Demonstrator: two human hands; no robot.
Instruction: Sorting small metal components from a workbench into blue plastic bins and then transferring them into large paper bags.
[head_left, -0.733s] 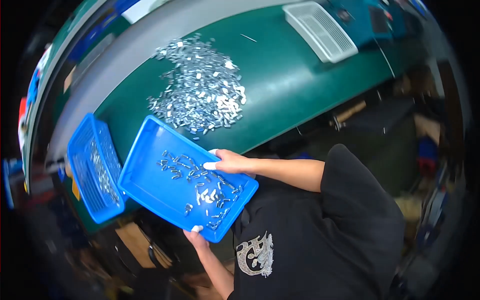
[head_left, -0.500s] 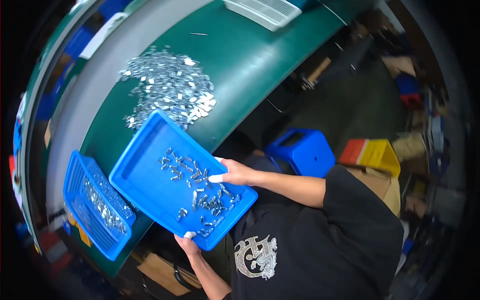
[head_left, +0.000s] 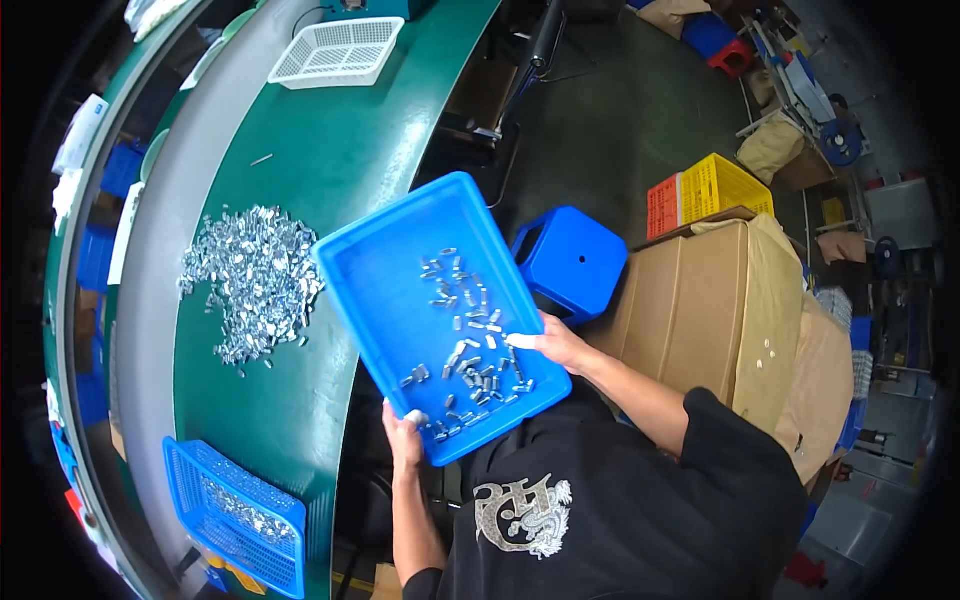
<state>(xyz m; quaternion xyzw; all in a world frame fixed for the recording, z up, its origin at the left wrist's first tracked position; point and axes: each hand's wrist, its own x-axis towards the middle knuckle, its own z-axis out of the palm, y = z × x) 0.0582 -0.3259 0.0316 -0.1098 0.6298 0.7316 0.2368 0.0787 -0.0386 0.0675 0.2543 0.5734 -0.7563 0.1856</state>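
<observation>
Keep blue tray (head_left: pixel 420 290) at frame centre level, left hand (head_left: pixel 405 440) gripping near corner, right hand (head_left: pixel 560 345) clamping right rim, so small metal parts (head_left: pixel 465 350) stay inside, off green table (head_left: pixel 330 140).

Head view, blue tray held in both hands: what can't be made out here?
- Left hand: its fingers lie under the blue tray, only the thumb shows.
- Right hand: its fingers are hidden behind the tray's rim.
- Small metal parts in the tray: too small to tell their shape.
- Blue basket at the table edge: its contents blur behind the mesh.
- White basket: contents too far to tell.
</observation>
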